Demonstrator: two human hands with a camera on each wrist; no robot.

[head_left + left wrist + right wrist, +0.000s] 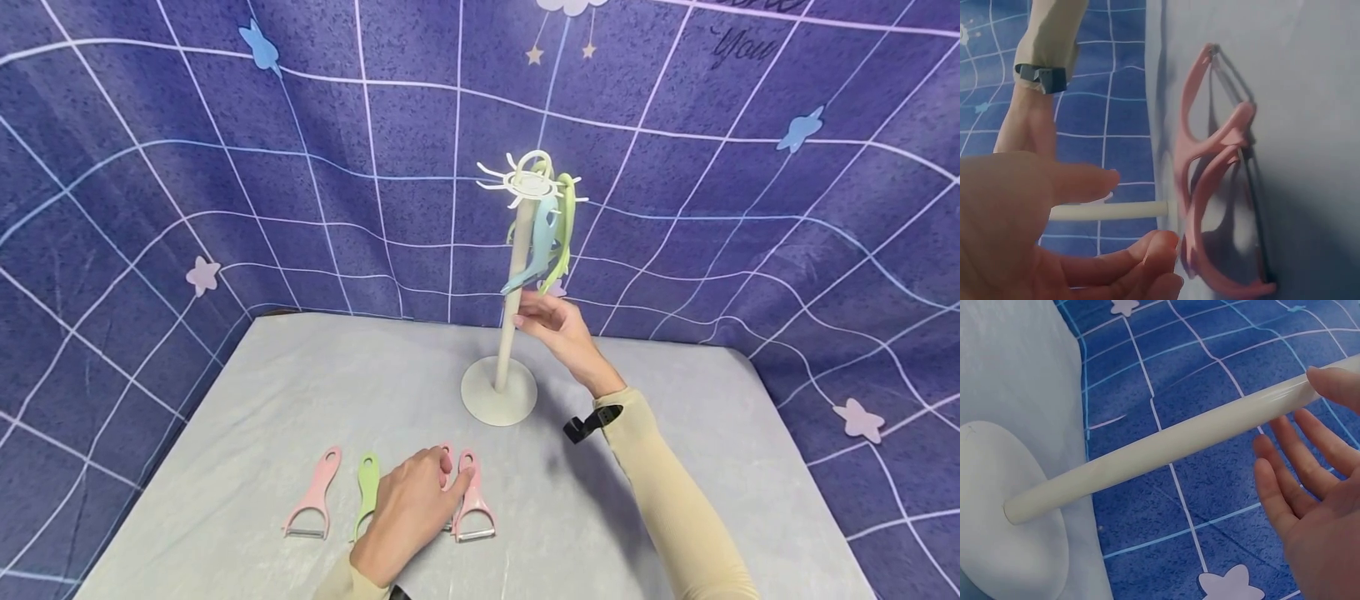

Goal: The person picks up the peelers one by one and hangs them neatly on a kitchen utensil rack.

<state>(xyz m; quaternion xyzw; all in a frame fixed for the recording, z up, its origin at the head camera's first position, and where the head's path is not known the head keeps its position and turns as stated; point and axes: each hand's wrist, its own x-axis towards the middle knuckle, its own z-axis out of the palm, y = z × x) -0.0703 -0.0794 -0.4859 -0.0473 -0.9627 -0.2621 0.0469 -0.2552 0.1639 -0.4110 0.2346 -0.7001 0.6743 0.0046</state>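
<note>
My left hand (411,500) reaches low over the table at two pink peelers lying side by side. One pink peeler (472,492) shows beside my thumb; the other pink peeler (1189,106) is partly hidden by the hand. In the left wrist view my thumb and loosely bent fingers stand apart, fingertips right at the peelers. My right hand (558,332) holds the cream pole (1166,444) of an upright stand between thumb and fingertips. From the stand's white hook ring (531,185) hang a light blue peeler (542,242) and light green ones (567,225), partly overlapping.
Left of my left hand lie a pink peeler (319,492) and a green peeler (368,483), the latter partly covered by the hand. The stand's round base (480,408) rests on the grey-white table (285,375). A blue gridded curtain (405,125) rises behind the table and along its sides.
</note>
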